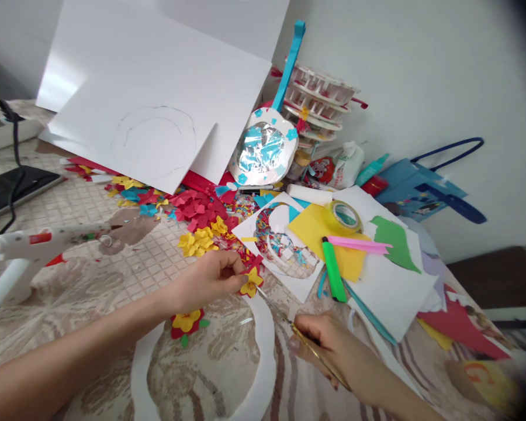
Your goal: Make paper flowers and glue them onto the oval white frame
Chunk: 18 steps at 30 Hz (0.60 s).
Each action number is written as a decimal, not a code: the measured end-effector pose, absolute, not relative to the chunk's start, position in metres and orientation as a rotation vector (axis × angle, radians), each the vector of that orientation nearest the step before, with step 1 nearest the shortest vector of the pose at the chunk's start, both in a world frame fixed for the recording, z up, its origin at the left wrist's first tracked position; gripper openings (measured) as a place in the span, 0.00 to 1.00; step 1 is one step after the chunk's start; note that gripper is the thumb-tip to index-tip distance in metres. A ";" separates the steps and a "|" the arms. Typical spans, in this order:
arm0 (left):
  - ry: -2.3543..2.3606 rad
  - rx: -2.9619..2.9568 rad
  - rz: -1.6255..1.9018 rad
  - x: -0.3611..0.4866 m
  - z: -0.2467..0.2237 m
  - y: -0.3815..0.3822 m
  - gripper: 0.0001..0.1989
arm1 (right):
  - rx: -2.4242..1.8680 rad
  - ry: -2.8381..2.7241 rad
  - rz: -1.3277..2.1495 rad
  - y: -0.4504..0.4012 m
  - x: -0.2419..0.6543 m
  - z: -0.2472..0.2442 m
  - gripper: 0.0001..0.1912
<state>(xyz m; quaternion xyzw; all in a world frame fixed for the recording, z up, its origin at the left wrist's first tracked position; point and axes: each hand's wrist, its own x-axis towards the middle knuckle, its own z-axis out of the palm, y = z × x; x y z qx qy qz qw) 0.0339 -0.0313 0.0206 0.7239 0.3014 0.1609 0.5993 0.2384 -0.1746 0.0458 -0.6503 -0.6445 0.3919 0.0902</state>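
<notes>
My left hand [210, 280] is closed in a pinch on a paper flower [251, 283], yellow over red, at the top of a white paper ring [267, 339]. In my right hand [328, 345] is a slim pair of gold-coloured tweezers [315, 349], with the thin silver tips reaching to the flower's right side. A second yellow and red paper flower [186, 323] with small green leaves sits on the ring's upper left. The lower part of the ring runs out of view.
A white glue gun [30, 251] lies at left. Piles of red petals [199, 207] and yellow petals [197, 241] lie behind my hands. To the right are a green marker [334, 272], a tape roll [344, 216] and paper sheets. White boards [158, 76] lean at the back.
</notes>
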 end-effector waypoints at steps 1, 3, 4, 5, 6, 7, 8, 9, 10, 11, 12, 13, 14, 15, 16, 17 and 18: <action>0.696 1.678 0.374 0.034 0.020 -0.031 0.07 | -1.934 -1.919 1.161 -0.175 0.238 0.046 0.23; 0.692 1.673 0.370 0.034 0.020 -0.031 0.07 | -1.933 -1.923 1.154 -0.175 0.238 0.045 0.22; 0.691 1.671 0.370 0.034 0.020 -0.031 0.07 | -1.933 -1.922 1.153 -0.175 0.238 0.044 0.22; 0.690 1.668 0.371 0.033 0.020 -0.031 0.07 | -1.934 -1.919 1.154 -0.175 0.238 0.044 0.22; 0.691 1.666 0.373 0.033 0.020 -0.031 0.07 | -1.935 -1.915 1.158 -0.175 0.238 0.044 0.22; 0.691 1.664 0.374 0.033 0.020 -0.031 0.07 | -1.934 -1.910 1.161 -0.176 0.239 0.044 0.22; 0.690 1.662 0.373 0.034 0.020 -0.031 0.07 | -1.933 -1.906 1.163 -0.176 0.239 0.045 0.22; 0.688 1.659 0.372 0.034 0.020 -0.031 0.07 | -1.929 -1.907 1.162 -0.176 0.239 0.045 0.21; 0.686 1.656 0.371 0.034 0.020 -0.031 0.07 | -1.927 -1.910 1.157 -0.176 0.239 0.046 0.21; 0.684 1.656 0.371 0.034 0.020 -0.031 0.06 | -1.924 -1.918 1.151 -0.176 0.239 0.046 0.21; 0.683 1.655 0.372 0.034 0.020 -0.031 0.06 | -1.925 -1.926 1.144 -0.176 0.239 0.047 0.21; 0.683 1.655 0.375 0.034 0.020 -0.031 0.06 | -1.925 -1.931 1.139 -0.176 0.239 0.047 0.21; 0.686 1.656 0.380 0.034 0.020 -0.031 0.07 | -1.927 -1.934 1.135 -0.176 0.239 0.047 0.21; 0.688 1.658 0.381 0.034 0.020 -0.031 0.07 | -1.929 -1.933 1.134 -0.176 0.239 0.046 0.21; 0.689 1.660 0.381 0.034 0.020 -0.031 0.07 | -1.933 -1.932 1.135 -0.176 0.239 0.046 0.21; 0.691 1.662 0.379 0.034 0.020 -0.031 0.07 | -1.937 -1.931 1.137 -0.176 0.239 0.046 0.21; 0.692 1.665 0.376 0.034 0.019 -0.031 0.07 | -1.942 -1.930 1.139 -0.175 0.239 0.046 0.21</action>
